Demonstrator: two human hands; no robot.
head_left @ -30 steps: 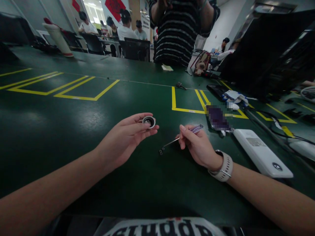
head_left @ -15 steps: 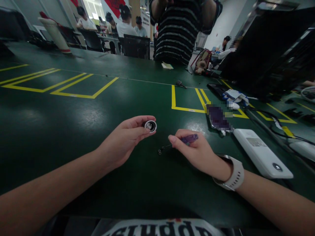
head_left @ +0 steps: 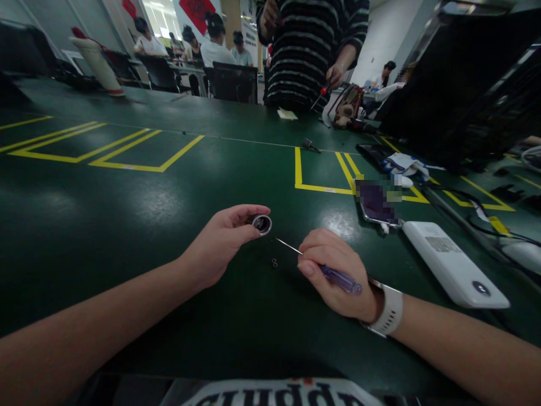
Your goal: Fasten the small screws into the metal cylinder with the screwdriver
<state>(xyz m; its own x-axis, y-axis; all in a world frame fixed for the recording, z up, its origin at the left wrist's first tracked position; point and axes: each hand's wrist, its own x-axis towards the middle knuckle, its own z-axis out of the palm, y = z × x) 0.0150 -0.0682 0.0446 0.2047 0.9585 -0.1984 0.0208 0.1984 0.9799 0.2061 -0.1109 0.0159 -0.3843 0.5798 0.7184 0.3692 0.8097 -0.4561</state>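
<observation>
Between the thumb and fingers of my left hand (head_left: 215,245) is a small round metal cup-like part (head_left: 262,225), its open mouth turned toward me and to the right. Something inside it is too small to make out. My right hand (head_left: 333,270) is closed round a screwdriver (head_left: 341,279) with a translucent purple handle. The thin shaft points left, its tip just right of and below the metal part, apart from it. Below the tip, a few tiny dark ring-like pieces (head_left: 274,263) lie on the green table (head_left: 236,338).
At the right lie a white power bank (head_left: 456,265), a phone (head_left: 377,203), cables and a cloth (head_left: 406,166). Yellow tape (head_left: 325,189) marks the table. Across it stands a person in a striped top (head_left: 300,56), holding a red-handled screwdriver (head_left: 323,91). A small dark part (head_left: 310,145) lies farther back.
The screwdriver in my right hand has swung its tip up from near the tiny pieces toward the metal part. My left hand has shifted slightly. The person opposite has lowered a hand with a screwdriver.
</observation>
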